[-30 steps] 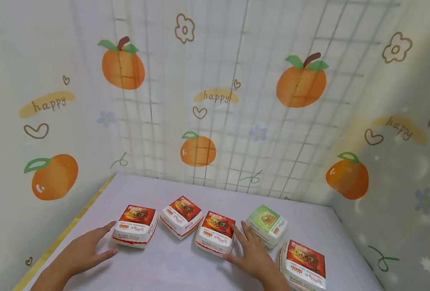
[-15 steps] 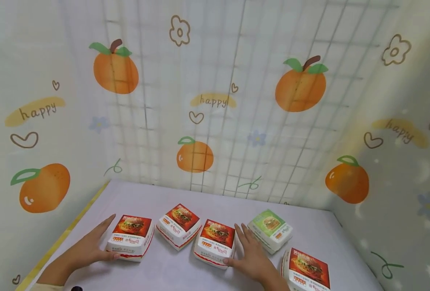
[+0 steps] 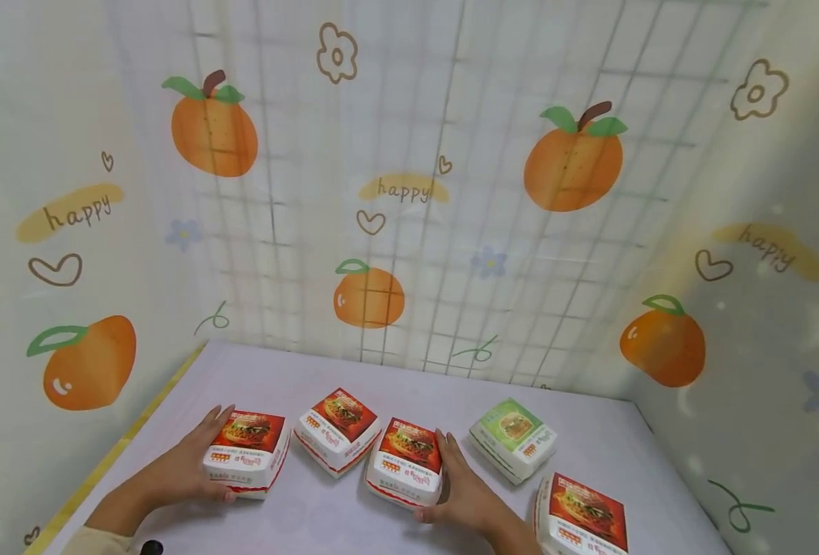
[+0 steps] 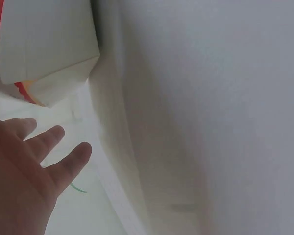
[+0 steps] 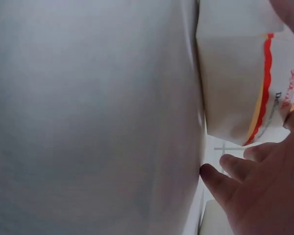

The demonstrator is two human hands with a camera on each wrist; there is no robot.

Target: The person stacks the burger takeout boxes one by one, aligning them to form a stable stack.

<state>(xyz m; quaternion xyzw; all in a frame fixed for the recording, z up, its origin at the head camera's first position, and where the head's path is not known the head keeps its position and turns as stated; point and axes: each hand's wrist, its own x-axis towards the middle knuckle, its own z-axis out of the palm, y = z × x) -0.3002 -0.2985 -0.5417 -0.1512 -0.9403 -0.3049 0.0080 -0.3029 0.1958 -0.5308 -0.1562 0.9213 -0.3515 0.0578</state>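
Note:
On the purple-white tabletop stand several paper burger boxes. My left hand (image 3: 186, 472) spans the leftmost red-topped burger box (image 3: 246, 451), its thumb at the front side and fingers at the back left. In the left wrist view the other fingers of that hand stretch out straight below the box (image 4: 49, 44). My right hand (image 3: 466, 489) is around the right side of the middle red-topped burger box (image 3: 405, 462), thumb at the front corner and index finger along the side. Its other fingers spread apart from the box (image 5: 232, 83) in the right wrist view.
Between the two held boxes sits another red-topped burger box (image 3: 337, 432). A green-topped burger box (image 3: 513, 439) stands behind my right hand, and a further red-topped one (image 3: 582, 515) is at the front right. A fruit-print curtain (image 3: 298, 285) encloses the table (image 3: 409, 379).
My left hand has moved right, up against the leftmost box, its fingers closing in. The right hand has come left, against the middle box. The view has shifted slightly.

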